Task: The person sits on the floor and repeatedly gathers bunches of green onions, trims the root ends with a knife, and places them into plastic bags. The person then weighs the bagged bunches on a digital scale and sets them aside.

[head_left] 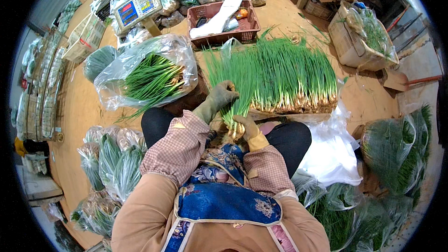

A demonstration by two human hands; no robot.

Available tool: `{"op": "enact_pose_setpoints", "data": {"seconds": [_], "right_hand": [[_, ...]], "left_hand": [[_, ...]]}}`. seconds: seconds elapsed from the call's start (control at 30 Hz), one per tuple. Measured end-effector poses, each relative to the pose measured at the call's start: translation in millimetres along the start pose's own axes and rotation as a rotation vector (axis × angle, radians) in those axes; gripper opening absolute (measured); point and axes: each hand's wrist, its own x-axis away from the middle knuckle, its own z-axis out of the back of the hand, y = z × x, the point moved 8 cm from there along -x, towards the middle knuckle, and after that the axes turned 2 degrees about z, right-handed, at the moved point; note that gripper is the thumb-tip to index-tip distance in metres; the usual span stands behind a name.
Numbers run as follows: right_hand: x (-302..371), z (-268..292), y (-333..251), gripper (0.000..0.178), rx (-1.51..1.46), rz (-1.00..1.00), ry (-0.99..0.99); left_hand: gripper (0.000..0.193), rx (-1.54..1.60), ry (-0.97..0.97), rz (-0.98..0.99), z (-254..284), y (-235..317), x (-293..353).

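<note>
A bunch of spring onions [239, 110] stands slightly tilted in front of me, its pale root ends toward me. My left hand [221, 97], in a grey-green glove, is closed on the green stalks along their left side. My right hand [248, 129], in a yellowish glove, grips the same bunch lower down, by the white bulbs. Just beyond lies a long row of spring onions [294, 77], roots facing me and leaves pointing away. To the left, more spring onions [156, 77] lie in an open clear plastic bag [107, 81].
A brown crate [224, 42] holding a white roll stands beyond the row. Left of it is a digital scale [138, 8]. Bagged greens [114, 158] lie at my left, white plastic bags [329, 147] and larger bagged bundles [392, 154] at my right. A beige basket [357, 42] stands far right.
</note>
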Motion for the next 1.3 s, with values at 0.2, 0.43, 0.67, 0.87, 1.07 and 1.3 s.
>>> {"op": "enact_pose_setpoints", "data": {"seconds": [0.2,0.43,0.67,0.87,1.07,1.3], "right_hand": [[4.4,-12.1,-16.3,0.024,-0.117,-0.116,0.045],[6.7,-11.4,-15.7,0.034,-0.356,-0.142,0.071],[5.7,-24.6,-32.3,0.038,-0.487,-0.008,0.031],[8.2,-3.0,-19.8,0.042,-0.632,-0.147,0.074],[9.6,-19.1,-36.6,0.034,-0.685,-0.089,0.088],[9.5,1.4,-33.0,0.030,-0.515,-0.005,0.131]], "left_hand": [[0.016,0.443,0.196,-0.028,18.8,-8.8,5.3],[0.009,0.631,0.255,-0.184,81.4,37.1,-3.1],[0.014,0.694,0.077,-0.084,54.1,39.9,24.8],[0.016,0.545,0.053,-0.136,42.0,54.4,58.4],[0.044,0.201,0.335,-0.105,84.2,-27.5,49.4],[0.057,-0.447,0.337,-0.317,8.3,12.6,73.6]]}}
